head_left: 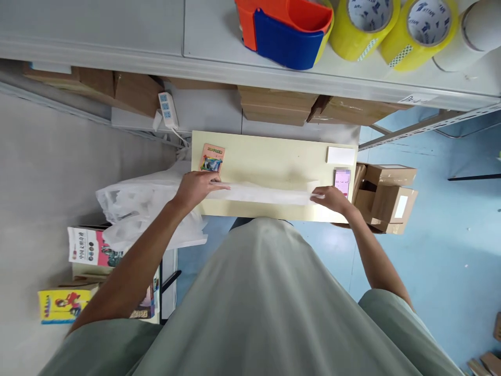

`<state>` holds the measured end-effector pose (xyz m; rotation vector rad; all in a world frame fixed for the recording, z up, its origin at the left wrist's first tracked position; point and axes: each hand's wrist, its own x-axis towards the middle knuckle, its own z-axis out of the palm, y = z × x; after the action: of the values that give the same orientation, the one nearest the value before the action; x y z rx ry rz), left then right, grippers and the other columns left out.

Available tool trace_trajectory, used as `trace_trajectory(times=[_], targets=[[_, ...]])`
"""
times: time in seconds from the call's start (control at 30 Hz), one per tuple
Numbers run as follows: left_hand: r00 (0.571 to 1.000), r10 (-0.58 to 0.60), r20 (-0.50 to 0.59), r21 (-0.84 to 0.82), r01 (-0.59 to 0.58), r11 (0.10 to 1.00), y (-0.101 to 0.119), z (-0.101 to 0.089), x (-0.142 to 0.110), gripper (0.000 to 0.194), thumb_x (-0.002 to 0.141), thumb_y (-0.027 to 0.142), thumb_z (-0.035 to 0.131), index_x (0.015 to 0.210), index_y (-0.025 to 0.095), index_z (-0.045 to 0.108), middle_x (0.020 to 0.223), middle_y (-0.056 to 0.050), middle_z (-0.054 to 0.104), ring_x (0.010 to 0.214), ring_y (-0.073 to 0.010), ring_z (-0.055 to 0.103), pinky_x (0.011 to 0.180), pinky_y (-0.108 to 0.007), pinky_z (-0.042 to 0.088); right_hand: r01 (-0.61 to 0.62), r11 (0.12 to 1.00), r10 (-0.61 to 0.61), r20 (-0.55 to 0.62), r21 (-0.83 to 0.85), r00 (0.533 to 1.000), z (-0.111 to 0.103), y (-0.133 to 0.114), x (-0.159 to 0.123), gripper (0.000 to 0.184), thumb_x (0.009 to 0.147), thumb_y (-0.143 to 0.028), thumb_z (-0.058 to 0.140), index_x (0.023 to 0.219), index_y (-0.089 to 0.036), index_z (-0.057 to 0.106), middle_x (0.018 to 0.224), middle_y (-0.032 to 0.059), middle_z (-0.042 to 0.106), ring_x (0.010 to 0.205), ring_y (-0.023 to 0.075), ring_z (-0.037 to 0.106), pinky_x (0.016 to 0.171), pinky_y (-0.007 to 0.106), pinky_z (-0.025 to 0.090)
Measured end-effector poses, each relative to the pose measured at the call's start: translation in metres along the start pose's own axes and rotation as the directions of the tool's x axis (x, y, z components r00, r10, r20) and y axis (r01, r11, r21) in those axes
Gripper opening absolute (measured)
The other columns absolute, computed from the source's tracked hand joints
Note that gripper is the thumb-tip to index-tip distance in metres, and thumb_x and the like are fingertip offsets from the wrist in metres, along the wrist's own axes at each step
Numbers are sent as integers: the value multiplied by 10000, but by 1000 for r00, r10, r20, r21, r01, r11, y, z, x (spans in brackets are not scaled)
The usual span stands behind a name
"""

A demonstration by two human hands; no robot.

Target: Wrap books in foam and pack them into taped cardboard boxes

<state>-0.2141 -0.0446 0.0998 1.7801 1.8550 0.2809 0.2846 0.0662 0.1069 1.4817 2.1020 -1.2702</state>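
Note:
A long white sheet of thin wrapping material [266, 194] stretches across the near side of a pale yellow table [270, 151]. My left hand [199, 189] pinches its left end, fingers pressed together. At the opposite end my right hand [329, 198] is closed on the sheet between thumb and fingers. Just beyond my left hand lies a small book with a pink cover [212, 157]. A phone with a lit pink screen [342, 180] rests beside my right hand, and a white flat box [340, 155] sits behind the phone.
White plastic wrapping [136, 203] bulges off the table's left side, above stacked books [66, 305]. Cardboard boxes [391, 198] stand on the right. Overhead runs a grey shelf [117, 36] with yellow tape rolls [364, 36] and an orange-blue tape dispenser [287, 39]. A power strip [168, 110] lies behind.

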Motion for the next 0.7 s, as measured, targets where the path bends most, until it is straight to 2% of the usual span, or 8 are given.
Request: trace_trajectory(times=[0.1, 0.2, 0.27, 0.37, 0.47, 0.6, 0.67, 0.7], targets=[[989, -80, 125, -71, 89, 993, -13, -1, 5, 456, 927, 687, 715, 872, 246, 814, 1032, -82, 862, 951, -308, 784, 853, -360, 575, 4, 972, 6, -44, 235, 999, -8, 28, -14, 323, 971, -549, 709, 994, -242, 808, 1057, 71, 873, 1009, 284, 808, 845, 346, 572], [973, -160, 165, -156, 186, 970, -32, 9, 19, 465, 897, 655, 682, 994, 235, 857, 1100, -69, 869, 1031, -316, 784, 908, -344, 582, -64, 952, 112, -146, 298, 983, -10, 47, -2, 409, 945, -617, 710, 933, -215, 786, 905, 87, 851, 889, 273, 782, 793, 340, 557], [958, -229, 174, -136, 254, 958, -46, 20, 33, 468, 892, 616, 669, 1039, 211, 853, 1077, -74, 864, 1045, -325, 774, 905, -338, 580, -147, 965, 194, -212, 219, 958, -8, 53, 17, 375, 951, -569, 722, 912, -201, 784, 881, 105, 844, 864, 276, 766, 764, 336, 538], [920, -359, 159, -56, 371, 927, -61, 38, 55, 401, 886, 505, 693, 1094, 191, 829, 1103, -102, 852, 1107, -342, 757, 918, -343, 573, -257, 966, 249, -273, 8, 929, 1, 51, 49, 261, 1006, -398, 671, 1043, -189, 822, 1048, 148, 864, 981, 309, 778, 809, 348, 536], [866, -483, 130, 0, 487, 873, -70, 54, 73, 403, 872, 422, 715, 1173, 171, 809, 1215, -142, 829, 1172, -352, 747, 951, -354, 577, -347, 926, 291, -307, -146, 906, 13, 44, 75, 314, 1057, -300, 595, 1245, -184, 818, 1220, 179, 848, 1102, 343, 775, 879, 382, 554], [816, -575, 66, 59, 572, 818, -87, 70, 84, 420, 892, 405, 705, 1230, 176, 803, 1274, -175, 813, 1248, -407, 737, 1056, -456, 583, -360, 908, 272, -349, -215, 897, 27, 39, 99, 367, 1098, -262, 513, 1301, -168, 804, 1315, 192, 815, 1107, 333, 764, 930, 411, 583], [817, -576, 27, 56, 574, 817, -100, 74, 83, 428, 913, 425, 693, 1252, 186, 800, 1263, -183, 814, 1277, -431, 728, 1108, -514, 572, -340, 911, 241, -368, -232, 898, 31, 41, 106, 404, 1108, -231, 459, 1310, -154, 800, 1314, 200, 804, 1128, 334, 748, 1002, 449, 584], [852, -523, 1, 40, 523, 852, -105, 75, 81, 463, 931, 437, 679, 1296, 172, 782, 1282, -200, 803, 1303, -445, 713, 1135, -549, 560, -331, 913, 225, -382, -240, 897, 33, 41, 108, 423, 1113, -223, 440, 1339, -143, 788, 1329, 209, 793, 1173, 343, 733, 1059, 480, 571]])
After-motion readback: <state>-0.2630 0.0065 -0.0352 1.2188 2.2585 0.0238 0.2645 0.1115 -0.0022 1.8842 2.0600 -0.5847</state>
